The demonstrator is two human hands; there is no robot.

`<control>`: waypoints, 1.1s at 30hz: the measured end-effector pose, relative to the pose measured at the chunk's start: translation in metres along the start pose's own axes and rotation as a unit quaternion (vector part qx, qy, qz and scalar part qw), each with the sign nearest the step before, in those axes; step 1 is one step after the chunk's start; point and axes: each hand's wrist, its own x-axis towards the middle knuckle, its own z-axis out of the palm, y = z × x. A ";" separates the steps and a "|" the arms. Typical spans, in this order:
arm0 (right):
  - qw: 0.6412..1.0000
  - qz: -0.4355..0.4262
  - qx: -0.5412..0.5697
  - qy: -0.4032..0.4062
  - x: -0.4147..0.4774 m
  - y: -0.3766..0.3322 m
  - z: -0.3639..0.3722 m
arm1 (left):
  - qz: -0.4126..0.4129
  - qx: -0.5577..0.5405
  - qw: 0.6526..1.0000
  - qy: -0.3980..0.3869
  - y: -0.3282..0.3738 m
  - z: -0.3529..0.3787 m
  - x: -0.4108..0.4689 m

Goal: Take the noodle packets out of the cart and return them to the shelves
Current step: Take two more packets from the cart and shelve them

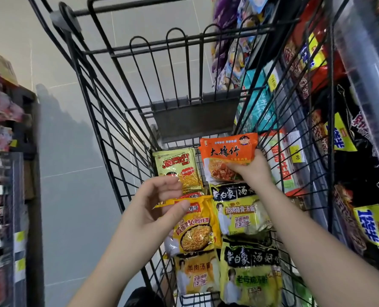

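A black wire cart (108,138) holds several noodle packets. My right hand (253,168) grips an orange packet (227,152) by its lower edge and holds it above the cart's far end. My left hand (159,203) pinches the top edge of a yellow packet (195,224) that lies in the cart. A gold packet (179,168) lies at the far left of the basket. A black-and-green packet (239,209) lies under my right wrist. Two more packets (250,275) lie nearest me.
Shelves packed with noodle packets (350,151) and yellow price tags run along the cart's right side. Another shelf (0,151) of red packets stands at the left. Grey tiled floor (68,129) lies between the left shelf and the cart.
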 end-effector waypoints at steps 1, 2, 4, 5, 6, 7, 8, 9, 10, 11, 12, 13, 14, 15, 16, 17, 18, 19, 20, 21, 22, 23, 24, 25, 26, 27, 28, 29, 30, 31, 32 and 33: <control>0.999 -0.012 0.029 -0.009 -0.002 0.000 -0.004 | -0.001 0.009 1.000 0.010 0.001 0.003 0.003; 0.998 -0.022 0.060 -0.018 -0.004 0.000 -0.010 | 0.001 0.021 1.000 0.021 0.000 0.006 0.006; 0.994 -0.040 0.094 -0.032 -0.010 -0.001 -0.021 | 0.007 0.050 0.997 0.051 -0.003 0.011 0.016; 0.993 -0.047 0.099 -0.037 -0.018 -0.005 -0.028 | 0.006 0.067 0.995 0.071 -0.006 0.014 0.024; 0.993 -0.053 0.099 -0.039 -0.025 -0.008 -0.036 | 0.003 0.082 0.992 0.091 -0.011 0.017 0.032; 0.992 -0.057 0.101 -0.040 -0.034 -0.012 -0.043 | -0.001 0.092 0.990 0.111 -0.016 0.020 0.040; 0.992 -0.055 0.103 -0.040 -0.042 -0.015 -0.051 | -0.005 0.097 0.987 0.129 -0.023 0.023 0.049; 0.992 -0.052 0.109 -0.042 -0.049 -0.015 -0.058 | -0.012 0.097 0.984 0.148 -0.030 0.028 0.057; 0.991 -0.052 0.118 -0.044 -0.055 -0.015 -0.064 | -0.021 0.089 0.981 0.170 -0.036 0.032 0.064; 0.990 -0.051 0.127 -0.046 -0.062 -0.014 -0.070 | -0.034 0.069 0.978 0.195 -0.045 0.036 0.071; 0.988 -0.048 0.139 -0.048 -0.068 -0.012 -0.076 | -0.051 0.042 0.973 0.219 -0.055 0.040 0.079; 0.986 -0.047 0.150 -0.052 -0.075 -0.011 -0.081 | -0.067 0.015 0.968 0.242 -0.067 0.043 0.086; 0.985 -0.046 0.159 -0.055 -0.082 -0.011 -0.085 | -0.076 0.001 0.962 0.262 -0.079 0.045 0.094; 0.984 -0.045 0.166 -0.055 -0.090 -0.012 -0.089 | -0.082 0.003 0.958 0.276 -0.091 0.046 0.101; 0.982 -0.045 0.175 -0.052 -0.096 -0.011 -0.091 | -0.087 0.011 0.955 0.285 -0.101 0.048 0.107; 0.981 -0.042 0.185 -0.047 -0.102 -0.009 -0.093 | -0.093 0.015 0.952 0.293 -0.109 0.050 0.114; 0.979 -0.039 0.196 -0.041 -0.108 -0.008 -0.094 | -0.101 0.015 0.948 0.303 -0.115 0.052 0.121; 0.978 -0.037 0.204 -0.038 -0.113 -0.006 -0.094 | -0.107 0.013 0.943 0.313 -0.120 0.053 0.129; 0.976 -0.037 0.211 -0.035 -0.117 -0.003 -0.093 | -0.120 0.016 0.939 0.321 -0.125 0.053 0.136; 0.975 -0.038 0.218 -0.035 -0.121 -0.002 -0.093 | -0.132 0.023 0.936 0.324 -0.129 0.053 0.144; 0.973 -0.040 0.224 -0.037 -0.124 0.001 -0.093 | -0.148 0.032 0.933 0.325 -0.133 0.052 0.150; 0.971 -0.044 0.230 -0.040 -0.128 0.003 -0.093 | -0.161 0.042 0.930 0.326 -0.139 0.051 0.156; 0.970 -0.045 0.236 -0.043 -0.131 0.005 -0.093 | -0.176 0.054 0.927 0.326 -0.145 0.049 0.161; 0.969 -0.044 0.239 -0.043 -0.134 0.007 -0.094 | -0.187 0.065 0.926 0.322 -0.148 0.047 0.166; 0.969 -0.045 0.239 -0.042 -0.136 0.008 -0.095 | -0.195 0.077 0.925 0.317 -0.149 0.046 0.168; 0.970 -0.046 0.236 -0.039 -0.137 0.010 -0.096 | -0.202 0.092 0.924 0.310 -0.150 0.045 0.171; 0.971 -0.047 0.233 -0.036 -0.138 0.011 -0.097 | -0.209 0.106 0.924 0.304 -0.148 0.044 0.172; 0.971 -0.046 0.231 -0.035 -0.138 0.012 -0.099 | -0.216 0.117 0.924 0.295 -0.149 0.043 0.174; 0.971 -0.044 0.231 -0.033 -0.139 0.012 -0.100 | -0.223 0.121 0.925 0.283 -0.150 0.043 0.175; 0.971 -0.047 0.231 -0.031 -0.139 0.013 -0.102 | -0.231 0.126 0.926 0.270 -0.150 0.043 0.175; 0.972 -0.052 0.229 -0.030 -0.139 0.013 -0.104 | -0.239 0.132 0.927 0.257 -0.152 0.043 0.175; 0.972 -0.058 0.225 -0.030 -0.139 0.014 -0.105 | -0.245 0.137 0.927 0.250 -0.153 0.043 0.174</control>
